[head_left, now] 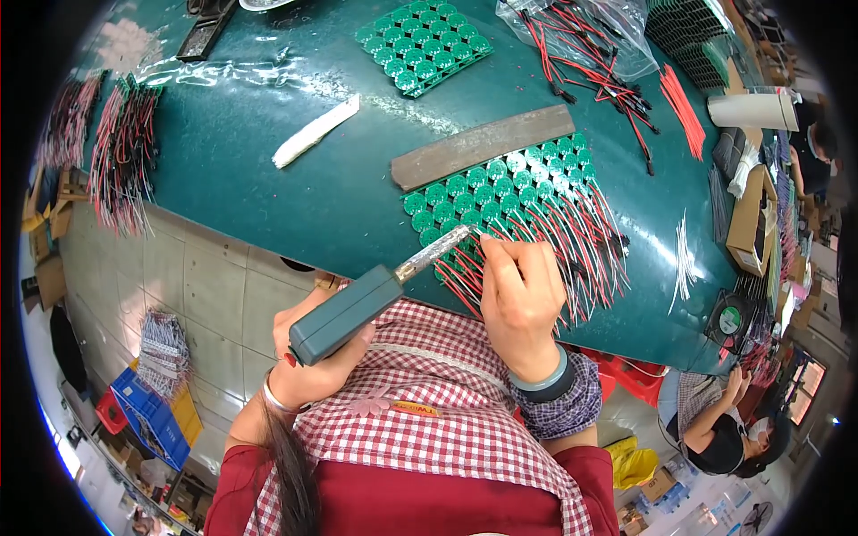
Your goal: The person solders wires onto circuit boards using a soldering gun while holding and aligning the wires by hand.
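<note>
My left hand (313, 380) is closed around a soldering gun (349, 313) with a dark green, boxy body. Its metal barrel points up and right, and the tip meets a panel of round green circuit boards (438, 213). Right at that tip, my right hand (525, 295) pinches a thin wire between thumb and forefinger; the fingers mostly hide it. Rows of red and white wires (594, 255) fan out from the panel's near right part toward me, some passing under the right hand. A flat brown bar (483, 147) lies along the panel's far edge.
Another green board panel (424, 45) lies farther back. Loose red-black wires (599, 76) spill from a plastic bag at back right, beside red tubes (682, 112). White strips (684, 263) and a fan (728, 317) are right. Wire bundles (125, 147) overhang the left edge. A co-worker (724, 429) sits right.
</note>
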Demonstrator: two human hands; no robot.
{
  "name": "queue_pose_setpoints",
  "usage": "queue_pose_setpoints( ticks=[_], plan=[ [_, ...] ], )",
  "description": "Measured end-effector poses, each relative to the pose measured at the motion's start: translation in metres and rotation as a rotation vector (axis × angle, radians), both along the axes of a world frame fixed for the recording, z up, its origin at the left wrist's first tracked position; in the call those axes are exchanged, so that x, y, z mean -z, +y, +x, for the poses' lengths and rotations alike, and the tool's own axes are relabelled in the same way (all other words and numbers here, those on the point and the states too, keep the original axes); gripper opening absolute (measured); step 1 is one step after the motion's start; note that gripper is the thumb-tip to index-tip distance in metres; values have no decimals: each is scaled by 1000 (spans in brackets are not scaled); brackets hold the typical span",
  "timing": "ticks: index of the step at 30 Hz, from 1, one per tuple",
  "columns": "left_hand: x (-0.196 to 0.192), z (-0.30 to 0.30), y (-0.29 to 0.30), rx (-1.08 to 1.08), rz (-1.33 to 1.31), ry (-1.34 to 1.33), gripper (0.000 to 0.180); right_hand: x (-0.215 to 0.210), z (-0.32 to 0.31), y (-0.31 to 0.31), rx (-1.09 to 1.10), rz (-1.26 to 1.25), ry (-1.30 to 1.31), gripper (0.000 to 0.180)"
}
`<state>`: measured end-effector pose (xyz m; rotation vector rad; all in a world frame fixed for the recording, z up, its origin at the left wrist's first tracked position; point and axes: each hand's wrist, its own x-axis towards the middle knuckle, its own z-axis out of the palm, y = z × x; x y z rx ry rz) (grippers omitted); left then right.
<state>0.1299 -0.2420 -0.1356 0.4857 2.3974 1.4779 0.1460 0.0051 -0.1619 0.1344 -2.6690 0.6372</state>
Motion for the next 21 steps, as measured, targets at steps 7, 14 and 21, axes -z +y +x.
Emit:
queue_pose_setpoints(
  ticks=[7,14,21],
  plan=[
    [4,3,-2,-24,51,-31,26,1,1,0,-1,29,-8,23],
    [5,9,-7,-75,44,-115,23,1,1,0,4,41,-4,23],
    [8,12,-7,-80,66,-65,24,0,1,0,6,44,-15,23]
  ],
)
